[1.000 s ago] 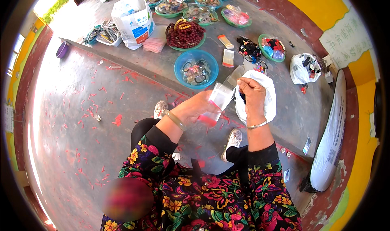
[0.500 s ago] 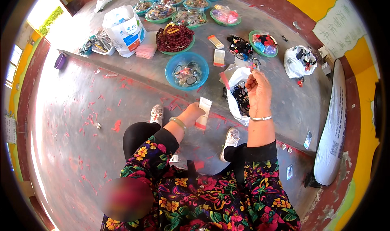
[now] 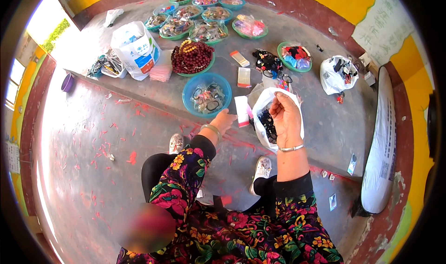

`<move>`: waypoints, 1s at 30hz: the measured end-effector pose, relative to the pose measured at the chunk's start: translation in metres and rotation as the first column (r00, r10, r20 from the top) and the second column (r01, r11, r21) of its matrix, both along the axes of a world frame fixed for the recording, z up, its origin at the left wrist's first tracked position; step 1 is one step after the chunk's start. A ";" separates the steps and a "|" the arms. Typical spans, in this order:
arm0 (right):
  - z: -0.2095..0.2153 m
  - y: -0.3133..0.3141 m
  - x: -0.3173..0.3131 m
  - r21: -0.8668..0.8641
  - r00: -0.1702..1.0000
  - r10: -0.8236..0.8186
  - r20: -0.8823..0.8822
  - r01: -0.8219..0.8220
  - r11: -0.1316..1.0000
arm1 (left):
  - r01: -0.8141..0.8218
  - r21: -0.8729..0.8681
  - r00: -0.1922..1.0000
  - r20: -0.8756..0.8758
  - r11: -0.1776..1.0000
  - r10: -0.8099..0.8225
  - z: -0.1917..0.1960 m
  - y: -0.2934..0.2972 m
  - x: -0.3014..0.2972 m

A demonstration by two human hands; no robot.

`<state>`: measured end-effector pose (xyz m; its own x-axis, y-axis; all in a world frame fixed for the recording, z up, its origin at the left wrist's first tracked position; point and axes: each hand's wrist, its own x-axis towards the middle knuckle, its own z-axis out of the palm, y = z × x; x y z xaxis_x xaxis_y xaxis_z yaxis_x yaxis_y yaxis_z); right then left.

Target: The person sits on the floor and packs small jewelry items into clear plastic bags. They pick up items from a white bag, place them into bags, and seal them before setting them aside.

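Note:
My left hand (image 3: 225,120), with a bangle at its wrist, reaches forward with its fingers stretched out. Its fingertips come close to the left edge of a flat white packet with a red end (image 3: 242,111); whether they touch it I cannot tell. Above a white plastic bag (image 3: 297,101) filled with small dark items (image 3: 267,124), my right hand (image 3: 286,117) is curled, thumb and fingers pinched together. Anything in that pinch is too small to make out. Left of the packet stands a blue bowl (image 3: 186,96) containing clear-wrapped small pieces and dark loops (image 3: 210,96).
Dark-red bead strings (image 3: 190,59) fill a green basin beyond the bowl. Several basins of packaged trinkets (image 3: 204,29) stand farther back. Two flat packets (image 3: 244,77) and a black pile (image 3: 268,62) lie ahead. A white bag (image 3: 335,75) stands at right; a raised floor edge (image 3: 158,107) crosses the room.
The white and red packet has moved forward, and my left hand has drawn off it to the left. My right hand has come lower over the bag. The view has shifted slightly.

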<state>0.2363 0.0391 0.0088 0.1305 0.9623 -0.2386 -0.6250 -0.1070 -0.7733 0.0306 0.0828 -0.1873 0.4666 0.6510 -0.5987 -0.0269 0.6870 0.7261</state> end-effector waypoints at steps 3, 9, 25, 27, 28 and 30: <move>-0.002 0.001 -0.005 0.000 1.000 0.027 0.008 -0.027 1.000 | 0.017 0.126 0.992 -0.125 0.992 -0.001 -0.002 -0.007 -0.004; -0.001 -0.006 -0.024 -0.025 0.996 0.057 0.067 -0.055 0.998 | -0.301 0.412 0.954 0.132 0.860 0.271 0.138 -0.054 0.015; 0.011 -0.026 -0.077 0.115 0.820 0.428 0.380 -0.501 0.858 | -0.573 0.508 0.807 0.215 0.643 0.549 0.198 -0.096 -0.038; 0.014 -0.026 -0.069 0.084 0.787 0.455 0.417 -0.532 0.842 | -0.503 0.452 0.860 0.176 0.737 0.479 0.201 -0.099 -0.035; 0.012 -0.027 -0.065 0.056 0.765 0.474 0.436 -0.548 0.834 | -0.480 0.459 0.873 0.161 0.748 0.461 0.199 -0.100 -0.033; 0.012 -0.029 -0.059 0.019 0.731 0.497 0.467 -0.571 0.821 | -0.434 0.483 0.895 0.137 0.761 0.423 0.197 -0.097 -0.029</move>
